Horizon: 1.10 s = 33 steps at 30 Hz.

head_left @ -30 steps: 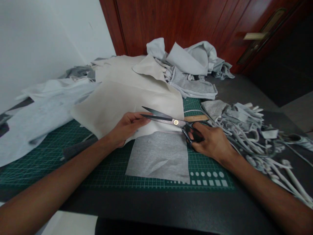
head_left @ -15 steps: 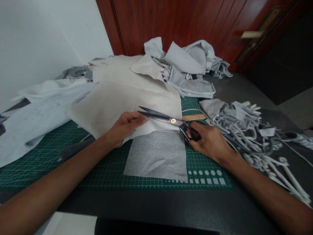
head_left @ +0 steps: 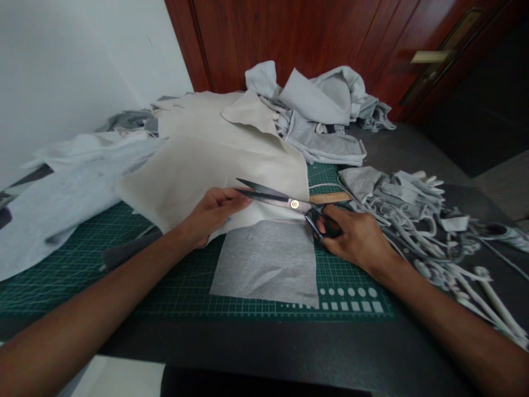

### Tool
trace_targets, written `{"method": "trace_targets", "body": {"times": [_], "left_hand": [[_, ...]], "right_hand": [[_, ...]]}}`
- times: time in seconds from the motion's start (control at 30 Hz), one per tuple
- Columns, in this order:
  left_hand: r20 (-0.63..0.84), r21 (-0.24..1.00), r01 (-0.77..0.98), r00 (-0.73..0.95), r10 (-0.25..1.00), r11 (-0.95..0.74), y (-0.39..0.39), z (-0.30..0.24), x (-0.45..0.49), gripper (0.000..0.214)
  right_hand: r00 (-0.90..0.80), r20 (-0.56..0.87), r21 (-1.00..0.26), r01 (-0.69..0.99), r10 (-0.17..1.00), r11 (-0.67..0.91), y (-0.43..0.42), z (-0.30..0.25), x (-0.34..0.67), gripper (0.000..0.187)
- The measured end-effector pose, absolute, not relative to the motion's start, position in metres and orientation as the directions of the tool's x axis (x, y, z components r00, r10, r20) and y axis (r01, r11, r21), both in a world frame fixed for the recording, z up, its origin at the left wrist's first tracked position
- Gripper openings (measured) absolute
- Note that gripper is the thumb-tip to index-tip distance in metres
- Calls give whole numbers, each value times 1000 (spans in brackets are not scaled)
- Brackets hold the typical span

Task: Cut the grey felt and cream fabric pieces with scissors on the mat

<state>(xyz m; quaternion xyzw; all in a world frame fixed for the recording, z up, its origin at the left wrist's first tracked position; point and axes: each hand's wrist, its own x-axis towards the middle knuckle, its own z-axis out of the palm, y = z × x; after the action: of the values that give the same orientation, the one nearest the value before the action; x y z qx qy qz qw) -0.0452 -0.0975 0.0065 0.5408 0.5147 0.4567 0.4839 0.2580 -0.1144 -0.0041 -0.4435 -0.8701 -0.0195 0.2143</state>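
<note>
My right hand (head_left: 351,231) grips the black handles of a pair of scissors (head_left: 275,197), whose blades point left and stand slightly apart. They lie over the near part of a large cream fabric (head_left: 231,154). Pinched between the thumb and fingers of my left hand (head_left: 217,212) is the near edge of that fabric, close to the blade tips. Below the blades a grey fabric piece (head_left: 266,262) lies flat on the green cutting mat (head_left: 185,292), its upper edge meeting or passing under the cream cloth; I cannot tell which.
White fabric (head_left: 86,187) spreads along the left. Grey cloths (head_left: 322,105) are heaped at the back, before a red-brown door (head_left: 289,38). Fabric strips and scraps (head_left: 413,215) pile up on the right. A wooden ruler-like strip (head_left: 330,197) lies behind the scissors.
The view shifts very slightly, so everything sits a little further right. Both hands, the scissors and the fabric keep almost the same positions relative to each other.
</note>
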Motion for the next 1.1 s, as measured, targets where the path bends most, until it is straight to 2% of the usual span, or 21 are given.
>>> {"method": "trace_targets", "body": {"times": [0.27, 0.47, 0.67, 0.8, 1.1], "left_hand": [[2, 996, 86, 54, 999, -6, -98, 9, -43, 21], [-30, 996, 86, 102, 994, 21, -99, 10, -46, 22], [35, 996, 85, 70, 997, -40, -98, 10, -44, 21], [-13, 995, 104, 84, 996, 4, -97, 7, -47, 24], [10, 995, 104, 50, 999, -15, -97, 8, -45, 28]], "right_hand": [[-493, 431, -115, 800, 756, 588, -115, -3, 254, 8], [-496, 389, -152, 797, 776, 585, -115, -3, 257, 9], [-502, 399, -110, 804, 767, 584, -116, -1, 254, 9], [-492, 381, -125, 812, 783, 571, -116, 0, 255, 7], [-491, 375, -67, 832, 787, 551, -118, 2, 249, 18]]}}
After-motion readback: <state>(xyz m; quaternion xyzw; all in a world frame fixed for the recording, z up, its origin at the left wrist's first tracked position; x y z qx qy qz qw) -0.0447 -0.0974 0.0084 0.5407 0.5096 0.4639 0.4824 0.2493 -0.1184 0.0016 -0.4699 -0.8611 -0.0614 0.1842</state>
